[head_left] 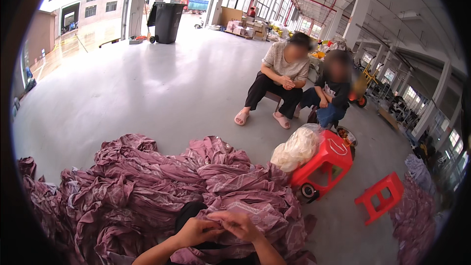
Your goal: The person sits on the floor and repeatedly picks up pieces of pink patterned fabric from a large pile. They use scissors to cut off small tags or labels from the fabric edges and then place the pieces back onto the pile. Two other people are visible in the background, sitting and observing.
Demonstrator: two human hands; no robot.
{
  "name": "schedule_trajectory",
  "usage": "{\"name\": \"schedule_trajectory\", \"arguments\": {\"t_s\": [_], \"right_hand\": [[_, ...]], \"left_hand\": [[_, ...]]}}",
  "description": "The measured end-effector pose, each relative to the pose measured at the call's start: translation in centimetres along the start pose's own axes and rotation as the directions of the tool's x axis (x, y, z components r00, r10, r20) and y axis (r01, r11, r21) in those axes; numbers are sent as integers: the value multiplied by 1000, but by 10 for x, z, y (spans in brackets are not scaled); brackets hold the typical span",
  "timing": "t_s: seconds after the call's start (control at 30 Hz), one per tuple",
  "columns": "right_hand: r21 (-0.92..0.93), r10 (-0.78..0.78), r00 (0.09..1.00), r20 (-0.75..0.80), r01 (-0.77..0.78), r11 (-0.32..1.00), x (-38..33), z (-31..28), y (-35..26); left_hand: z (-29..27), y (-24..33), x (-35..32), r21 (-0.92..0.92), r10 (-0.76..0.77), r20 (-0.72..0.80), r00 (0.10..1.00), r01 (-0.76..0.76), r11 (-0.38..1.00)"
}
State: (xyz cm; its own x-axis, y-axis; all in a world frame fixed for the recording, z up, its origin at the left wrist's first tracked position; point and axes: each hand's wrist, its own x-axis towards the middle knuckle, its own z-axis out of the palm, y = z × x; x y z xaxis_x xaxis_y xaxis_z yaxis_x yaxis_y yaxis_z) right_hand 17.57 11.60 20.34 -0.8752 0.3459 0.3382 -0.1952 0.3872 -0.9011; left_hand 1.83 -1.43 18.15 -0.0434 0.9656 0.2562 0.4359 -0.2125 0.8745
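A large heap of mauve patterned fabric [147, 181] spreads in front of me and over my lap. Close together above it, my left hand [195, 231] and my right hand [239, 225] have their fingers closed on a fold of this fabric. The fingertips partly cover the pinched spot, so any small detail there is hidden. Behind my hands the cloth lies in loose, twisted folds, and a dark knee [190, 212] shows through beside my left hand.
A red plastic stool [333, 149] stands right of the heap, next to a bag of cream material [298, 148]. Farther right is a smaller red stool [380, 197] beside more mauve cloth [414, 221]. Two people sit ahead. A dark wheeled bin [167, 22] stands near the doorway.
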Motion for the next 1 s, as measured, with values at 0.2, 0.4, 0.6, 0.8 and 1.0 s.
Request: {"name": "schedule_trajectory", "arguments": {"t_s": [0.2,0.4,0.6,0.8,1.0], "right_hand": [[-15,177,982,60,-177,984,-26,-5,32],[-38,138,990,-39,-140,989,-26,-11,27],[-49,110,989,-102,-116,992,-24,-17,22],[-36,117,985,-125,-122,992,-21,-20,21],[-24,188,967,-170,-194,981,-22,-23,25]], "left_hand": [[-17,11,-1,-140,-239,-29,970,233,962],[-18,2,-10,-101,-287,86,954,295,950],[-18,3,-9,-212,-137,162,977,170,962],[-13,12,-2,-418,-265,197,944,325,848],[-3,14,5,-596,-361,154,920,378,708]]}}
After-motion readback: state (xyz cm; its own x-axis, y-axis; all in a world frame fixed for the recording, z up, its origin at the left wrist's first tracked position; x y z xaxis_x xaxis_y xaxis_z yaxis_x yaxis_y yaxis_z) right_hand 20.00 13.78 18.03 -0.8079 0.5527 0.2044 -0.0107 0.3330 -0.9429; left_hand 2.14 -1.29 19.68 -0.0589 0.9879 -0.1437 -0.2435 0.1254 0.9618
